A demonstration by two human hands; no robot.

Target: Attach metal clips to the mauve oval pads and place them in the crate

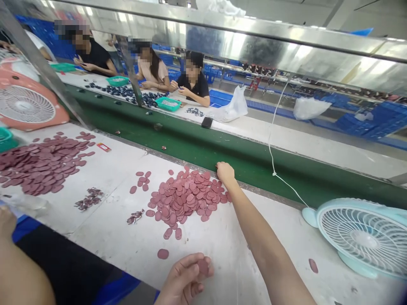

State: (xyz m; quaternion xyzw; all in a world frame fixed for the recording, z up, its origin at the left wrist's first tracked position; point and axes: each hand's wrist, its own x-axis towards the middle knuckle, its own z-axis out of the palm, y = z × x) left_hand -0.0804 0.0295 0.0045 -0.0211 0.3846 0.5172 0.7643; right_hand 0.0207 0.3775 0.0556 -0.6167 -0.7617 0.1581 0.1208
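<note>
Near the bottom centre, my left hand (187,277) pinches one oval maroon piece (202,267) between thumb and fingers. My right arm reaches forward, and my right hand (225,173) is over the table's far edge beside the green belt (190,146), its fingers curled. Something small and dark shows at its fingertips, too small to name. Just left of that hand lies a heap of oval maroon pieces (187,195). A single oval piece (163,253) lies between the heap and my left hand. Small crumpled maroon-and-silver bits (135,217) lie left of the heap.
A light blue fan (365,237) stands at right, with a white cord (288,189) running up from it. Another maroon heap (47,163) and an orange fan (28,99) are at left. Several people sit across the belt. Someone's arm (22,271) shows at lower left.
</note>
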